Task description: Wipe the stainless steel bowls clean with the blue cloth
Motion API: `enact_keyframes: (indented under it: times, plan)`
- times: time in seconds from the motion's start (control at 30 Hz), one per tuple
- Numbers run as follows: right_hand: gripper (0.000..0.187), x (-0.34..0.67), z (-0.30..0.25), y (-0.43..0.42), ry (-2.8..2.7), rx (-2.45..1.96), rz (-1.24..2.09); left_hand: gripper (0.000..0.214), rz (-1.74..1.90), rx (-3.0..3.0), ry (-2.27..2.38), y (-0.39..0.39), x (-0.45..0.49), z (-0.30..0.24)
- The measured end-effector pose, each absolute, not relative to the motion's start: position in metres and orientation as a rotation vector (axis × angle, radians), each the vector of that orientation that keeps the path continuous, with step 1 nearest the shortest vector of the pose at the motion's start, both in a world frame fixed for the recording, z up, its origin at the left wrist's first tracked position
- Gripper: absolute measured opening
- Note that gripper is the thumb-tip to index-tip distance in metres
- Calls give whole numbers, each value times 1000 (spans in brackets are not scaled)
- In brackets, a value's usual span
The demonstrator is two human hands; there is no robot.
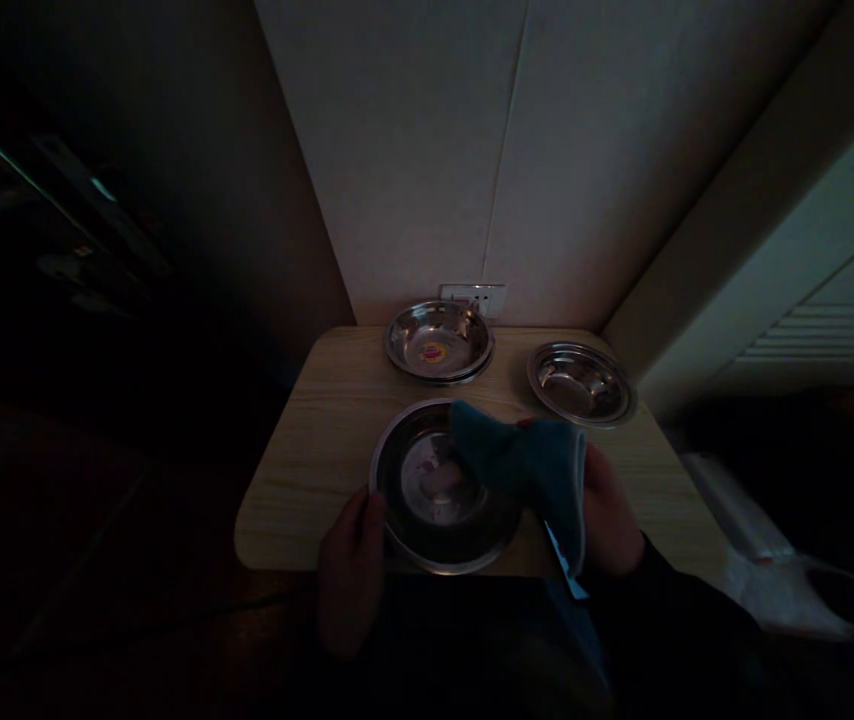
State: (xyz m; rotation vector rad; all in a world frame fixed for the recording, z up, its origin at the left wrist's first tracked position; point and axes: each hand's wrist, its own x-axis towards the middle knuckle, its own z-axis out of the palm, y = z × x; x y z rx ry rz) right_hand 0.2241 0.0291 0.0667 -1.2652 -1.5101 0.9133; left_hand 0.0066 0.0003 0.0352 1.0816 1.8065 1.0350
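A shiny metal basin [427,540] stands near the front edge of the small wooden table [299,470]. At its left rim, my left hand [352,560] is closed, with the thumb over the edge. My right hand [611,510] grips a teal cloth [524,455] that hangs over the right side of the basin; most of the fingers are hidden behind it. Below the cloth, a phone-like flat object with a lit screen [566,565] lies partly covered at the table's front edge.
A stack of metal basins [438,345] with a coloured sticker inside stands at the back by the wall socket [483,294]. More stacked metal basins [581,385] sit at the back right. White bags [794,590] lie to the right of the table. The room is dim.
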Motion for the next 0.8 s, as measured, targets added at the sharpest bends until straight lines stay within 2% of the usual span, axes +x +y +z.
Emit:
enact_keyframes:
  times: [0.1, 0.27, 0.4, 0.53, 0.8]
  plan:
    - [23, 208, 65, 31, -1506, -1199, 931, 49, 1036, 1038, 1765, 2, 5, 30]
    - [24, 175, 58, 32, -1845, -1286, 1010, 48, 1095, 956, 1676, 2, 3, 18]
    - [28, 146, 55, 25, -2182, -1348, 959, 37, 1113, 938, 1714, 1, -2, 8]
    - [36, 121, 61, 15, -2437, -1561, 764, 24, 1129, 896, 1822, 1, -8, 3]
    - [22, 141, 60, 2, -2639, -1401, 689, 43, 1029, 922, 1734, 2, -3, 20]
